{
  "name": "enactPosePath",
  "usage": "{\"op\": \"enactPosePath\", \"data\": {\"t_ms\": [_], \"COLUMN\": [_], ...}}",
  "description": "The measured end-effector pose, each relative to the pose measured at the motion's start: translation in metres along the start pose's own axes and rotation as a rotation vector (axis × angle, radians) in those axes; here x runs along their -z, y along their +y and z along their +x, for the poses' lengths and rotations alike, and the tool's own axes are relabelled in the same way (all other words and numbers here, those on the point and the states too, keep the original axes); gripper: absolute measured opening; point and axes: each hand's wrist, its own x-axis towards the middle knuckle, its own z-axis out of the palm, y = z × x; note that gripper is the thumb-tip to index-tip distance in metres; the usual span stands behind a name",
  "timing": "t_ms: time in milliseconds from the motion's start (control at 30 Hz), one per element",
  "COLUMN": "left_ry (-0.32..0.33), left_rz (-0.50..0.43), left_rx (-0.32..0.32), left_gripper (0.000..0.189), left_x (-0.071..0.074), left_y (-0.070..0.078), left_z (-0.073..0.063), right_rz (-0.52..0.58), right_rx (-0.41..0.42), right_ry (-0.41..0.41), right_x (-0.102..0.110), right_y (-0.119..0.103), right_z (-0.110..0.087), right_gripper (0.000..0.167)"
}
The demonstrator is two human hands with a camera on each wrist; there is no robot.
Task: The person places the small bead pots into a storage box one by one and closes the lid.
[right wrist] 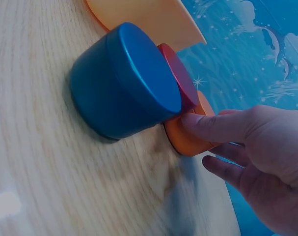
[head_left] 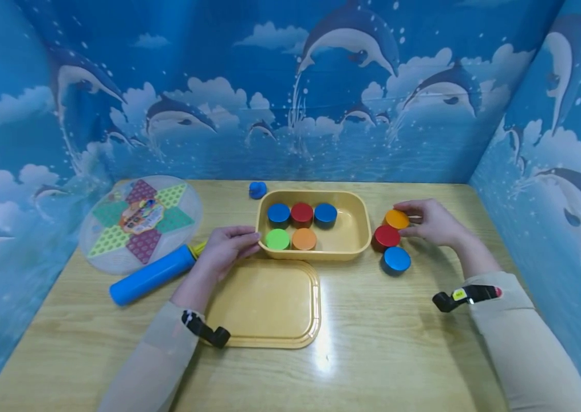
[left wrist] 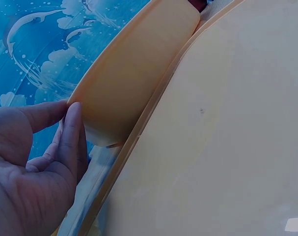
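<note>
My left hand [head_left: 230, 246] pinches the left end of a yellow-tan plastic box [head_left: 352, 232] by its rim; the left wrist view shows thumb and finger at that edge. Inside the box stand several round tins: two blue and one red in the back row, a green tin [head_left: 277, 239] and an orange one in front. To the right of the box, my right hand [head_left: 431, 223] grips another orange tin [right wrist: 188, 137] between thumb and fingers. Close beside it are a red tin [head_left: 386, 237] and a blue tin [right wrist: 124, 83], both on the table.
A matching tan lid [head_left: 264, 303] lies flat in front of the box. At the left are a round star-patterned game board [head_left: 141, 220] and a blue cylinder [head_left: 153, 274] with a yellow end. Behind the box sits a small blue object [head_left: 257, 190]. Dolphin-printed curtains surround the table.
</note>
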Motion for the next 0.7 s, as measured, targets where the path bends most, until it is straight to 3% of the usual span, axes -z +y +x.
{"op": "enactPosePath", "data": {"t_ms": [300, 700], "left_ry": [0.005, 0.006], "left_rz": [0.012, 0.005], "left_rx": [0.008, 0.008], "left_gripper": [0.037, 0.038], "left_x": [0.000, -0.001], "left_y": [0.001, 0.000], "left_z": [0.000, 0.001], "right_rz": [-0.025, -0.031], "right_rx": [0.010, 0.125], "right_ry": [0.057, 0.108], "right_x": [0.011, 0.016], "right_y": [-0.010, -0.058], "right_z": [-0.010, -0.016], "right_gripper": [0.065, 0.062]}}
